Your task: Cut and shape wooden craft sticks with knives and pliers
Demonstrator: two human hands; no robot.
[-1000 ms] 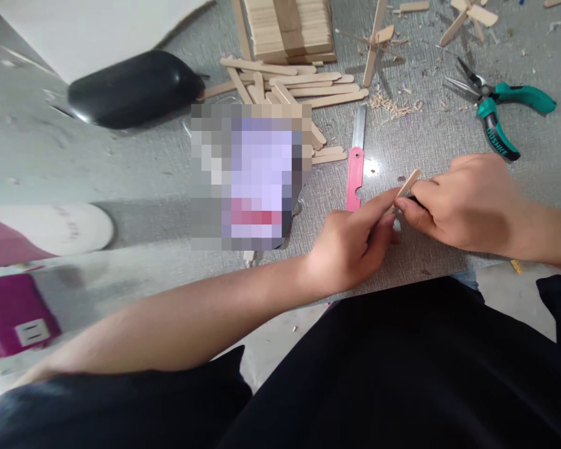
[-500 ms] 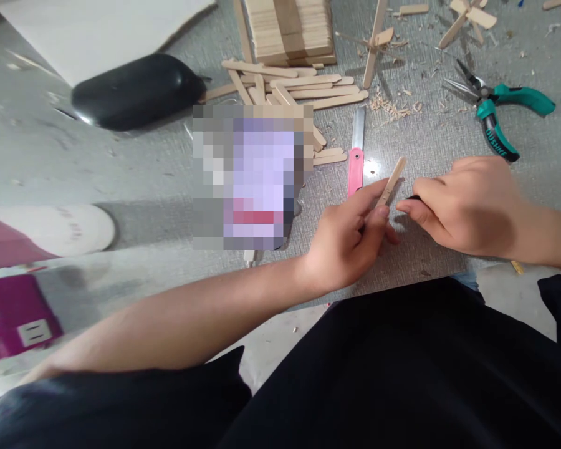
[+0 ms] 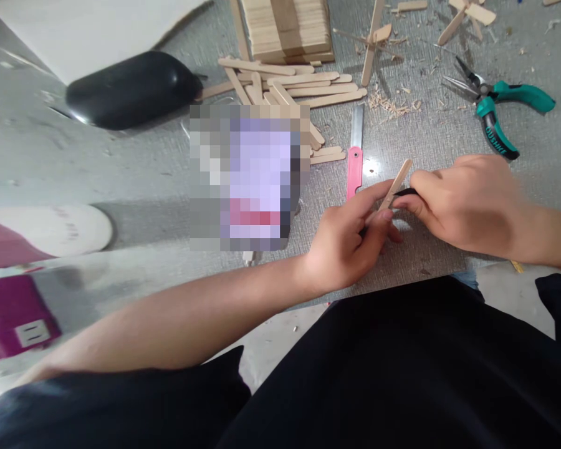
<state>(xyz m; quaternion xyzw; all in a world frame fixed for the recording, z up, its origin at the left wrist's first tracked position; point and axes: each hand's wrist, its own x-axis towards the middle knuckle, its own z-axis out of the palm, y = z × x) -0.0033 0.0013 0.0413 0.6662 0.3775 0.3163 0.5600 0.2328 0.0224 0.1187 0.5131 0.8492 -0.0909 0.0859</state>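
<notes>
Between the thumb and fingers of my left hand (image 3: pixel 343 243) is a wooden craft stick (image 3: pixel 401 175), slanting up to the right with small marks on its face. My right hand (image 3: pixel 472 202) is closed around a thin dark tool (image 3: pixel 406 192); its pointed end meets the stick's edge, and the rest is hidden in the fist, so its kind does not show. Just beyond my left hand lies a pink folding knife (image 3: pixel 354 168) with its blade out. Needle-nose pliers (image 3: pixel 485 93) with teal handles rest spread beyond my right hand.
Loose craft sticks (image 3: pixel 318 87) lie before a banded bundle of sticks (image 3: pixel 287 31). Stick assemblies (image 3: pixel 370 47) and wood shavings (image 3: pixel 393 105) are at the back. A black case (image 3: pixel 133 90), a blurred-out phone-like object (image 3: pixel 259 174) and a purple socket box (image 3: pixel 16 315) are leftward.
My right hand has shifted slightly left, bringing the dark tool's tip onto the stick. The stick has moved slightly right in my left hand. The view has shifted a little.
</notes>
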